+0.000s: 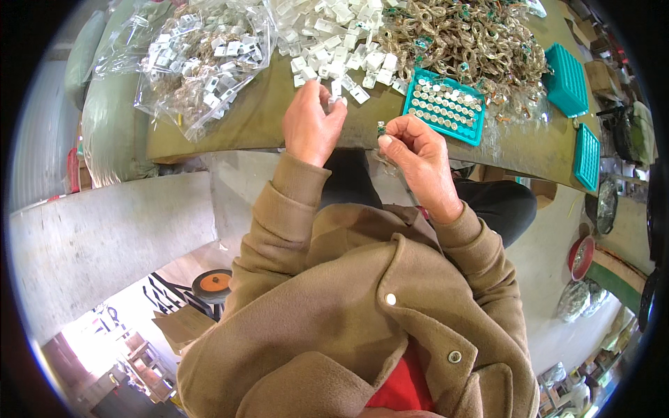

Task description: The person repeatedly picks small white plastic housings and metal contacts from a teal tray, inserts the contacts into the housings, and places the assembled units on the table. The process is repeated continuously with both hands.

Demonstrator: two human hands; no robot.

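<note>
Landmark: teal rectangular plastic tray (pixel 468 136) of round silver discs (pixel 446 104) | Left of tray: small whitish plastic piece (pixel 334 103) is apparently pinched by left hand (pixel 313 125) | Just left: small green circuit board (pixel 381 129) is held in right hand's (pixel 421 157) fingertips | Risk: board could be dropped through loosened pinch.

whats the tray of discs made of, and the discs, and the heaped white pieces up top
Tray: probably moulded plastic, going by its even teal colour and slight sheen. Discs: likely metal, silvery and shiny, though too small to be sure. White pieces: apparently hard plastic, smooth, crisp-edged, some translucent.
</note>
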